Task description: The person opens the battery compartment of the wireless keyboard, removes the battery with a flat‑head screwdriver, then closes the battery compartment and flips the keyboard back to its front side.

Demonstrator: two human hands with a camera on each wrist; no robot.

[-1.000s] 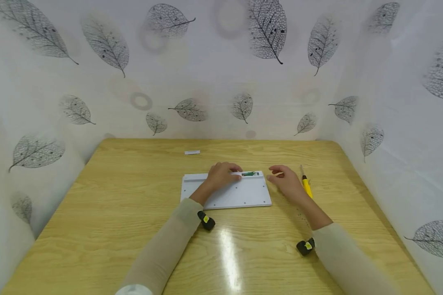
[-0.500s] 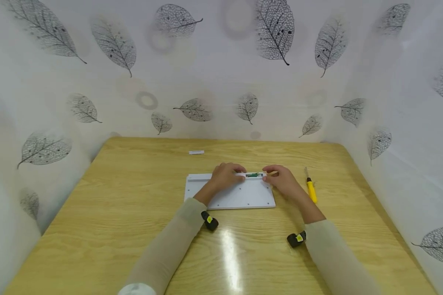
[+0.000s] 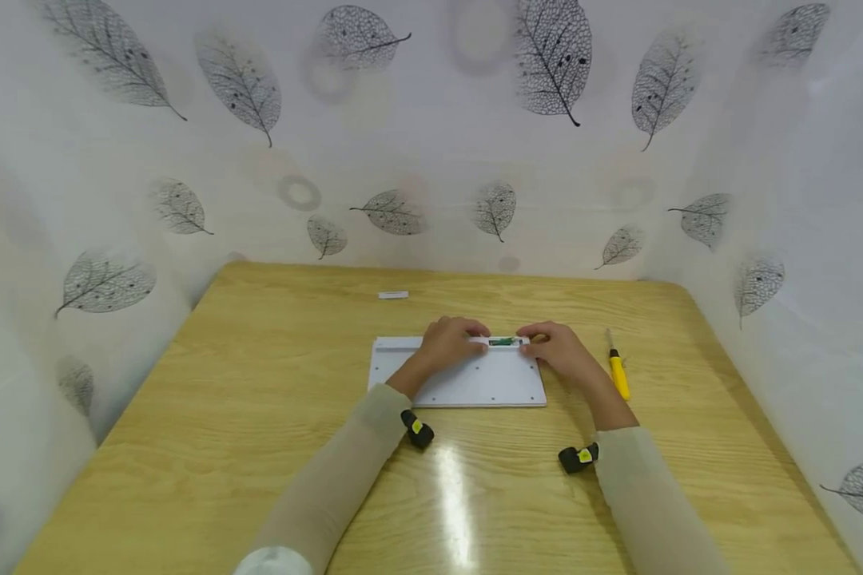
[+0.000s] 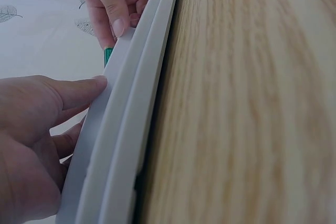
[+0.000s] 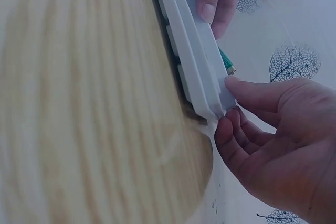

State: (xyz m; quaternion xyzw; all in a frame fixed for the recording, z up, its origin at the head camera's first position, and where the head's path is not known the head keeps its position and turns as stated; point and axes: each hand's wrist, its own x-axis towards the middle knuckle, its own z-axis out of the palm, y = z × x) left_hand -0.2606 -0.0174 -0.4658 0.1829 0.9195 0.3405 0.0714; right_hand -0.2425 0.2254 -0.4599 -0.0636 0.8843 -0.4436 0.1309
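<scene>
A white keyboard (image 3: 489, 383) lies face down on the wooden table, its keys (image 5: 173, 40) showing underneath in the right wrist view. In its raised back ridge an open slot holds a green battery (image 3: 505, 342), tilted so that it pokes above the ridge in the right wrist view. My left hand (image 3: 448, 345) grips that ridge left of the slot, thumb on the near face and fingers behind. At the right end of the ridge, my right hand (image 3: 557, 351) pinches the corner, thumb on top and curled fingertips at the end.
A yellow-handled screwdriver (image 3: 619, 377) lies right of my right hand. Behind the keyboard, toward the table's far edge, is a small white strip (image 3: 393, 295). A leaf-patterned curtain (image 3: 431, 144) stands around the table (image 3: 223, 415).
My right hand has moved left from beside the keyboard onto the right end of its ridge. My left hand keeps its hold. The head view has shifted slightly.
</scene>
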